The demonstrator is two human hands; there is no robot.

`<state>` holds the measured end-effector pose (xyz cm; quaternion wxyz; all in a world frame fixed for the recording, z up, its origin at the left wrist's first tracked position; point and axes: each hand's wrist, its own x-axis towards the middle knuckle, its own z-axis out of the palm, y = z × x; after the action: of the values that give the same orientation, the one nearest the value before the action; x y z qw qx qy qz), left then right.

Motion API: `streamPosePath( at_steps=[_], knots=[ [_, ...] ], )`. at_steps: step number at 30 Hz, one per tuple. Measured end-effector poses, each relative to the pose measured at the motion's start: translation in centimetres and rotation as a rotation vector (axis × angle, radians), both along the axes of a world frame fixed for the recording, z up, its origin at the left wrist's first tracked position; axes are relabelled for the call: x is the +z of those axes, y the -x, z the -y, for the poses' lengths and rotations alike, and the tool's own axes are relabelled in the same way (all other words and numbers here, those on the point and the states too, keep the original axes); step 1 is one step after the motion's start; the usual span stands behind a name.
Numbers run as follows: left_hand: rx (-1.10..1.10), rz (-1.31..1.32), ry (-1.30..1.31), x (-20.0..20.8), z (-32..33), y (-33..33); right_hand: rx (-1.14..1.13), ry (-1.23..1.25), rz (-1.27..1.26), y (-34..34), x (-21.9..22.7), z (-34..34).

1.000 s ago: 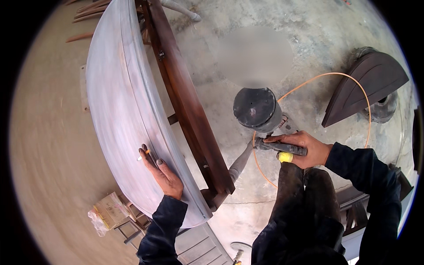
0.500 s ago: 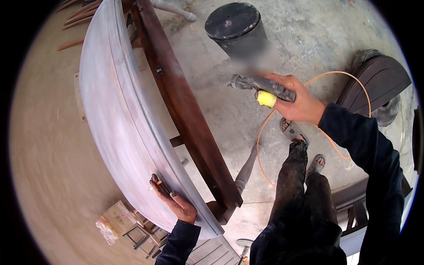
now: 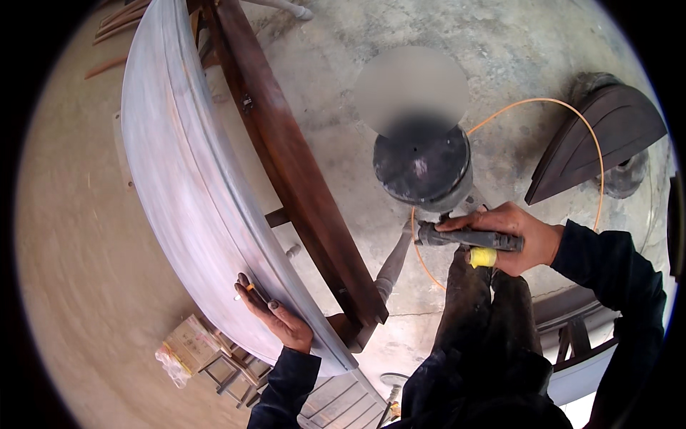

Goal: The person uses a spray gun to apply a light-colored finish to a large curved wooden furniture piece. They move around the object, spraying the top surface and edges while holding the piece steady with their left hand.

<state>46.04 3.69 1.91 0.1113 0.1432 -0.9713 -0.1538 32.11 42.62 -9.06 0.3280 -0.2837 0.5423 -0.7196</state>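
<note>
Nearest, the R hand [image 3: 525, 236] is closed round the grip of a black spray gun [image 3: 475, 239], yellow wrap [image 3: 483, 257] on one finger, w/ the gun's black cup [image 3: 411, 171] just ahead, out over the floor and off the table. The L hand [image 3: 287, 325] is open, fingers stretched out, palm down at the curved-edge table [image 3: 186, 179], w/ a cigarette [image 3: 250, 287] tucked betw. two fingers. Table sits along the person's left. Progress, my read: partway. A pale grey-white film covers the whole visible top but looks streaky, w/ pinkish patches, so coverage is broad, evenness prob. lacking. The red-brown rail [image 3: 300, 186] alongside, w/ a small metal latch [image 3: 246, 102], is mostly dark w/ a faint haze in spots; prob. little done there. A greyish turned leg [image 3: 391, 266] slants out below. An orange hose [image 3: 536, 99] loops over the floor; can't tell from here if it joins the gun. Floor [image 3: 329, 71] is stained, blotchy concrete, browner at far left. Beyond the table, lower left: cardboard box [image 3: 191, 342] w/ clear plastic, by a wooden stool [image 3: 232, 372]. Far right: dark half-round panel [image 3: 600, 143], tilted. Top left: loose wood strips [image 3: 118, 25].
</note>
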Motion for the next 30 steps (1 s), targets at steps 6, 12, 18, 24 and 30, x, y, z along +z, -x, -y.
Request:
streamPosePath(
  at_steps=[6,12,18,24,30],
  knots=[
    [-0.002,0.008,-0.007,0.1,-0.1,0.0,0.074,0.018,0.047,0.7,0.7,-0.4],
    [-0.006,0.026,-0.028,0.2,0.0,0.2,-0.168,-0.032,-0.125,5.9,0.1,3.0],
    [0.003,0.042,-0.035,0.3,0.3,-0.3,-0.385,0.0,-0.093,12.2,-1.7,7.6],
    [-0.002,0.045,-0.053,0.5,0.2,-0.3,-0.477,-0.128,-0.081,16.3,-1.6,9.8],
    [-0.009,0.049,-0.057,0.3,0.0,0.1,-0.374,-0.118,-0.161,13.1,-3.3,7.4]
  ],
)
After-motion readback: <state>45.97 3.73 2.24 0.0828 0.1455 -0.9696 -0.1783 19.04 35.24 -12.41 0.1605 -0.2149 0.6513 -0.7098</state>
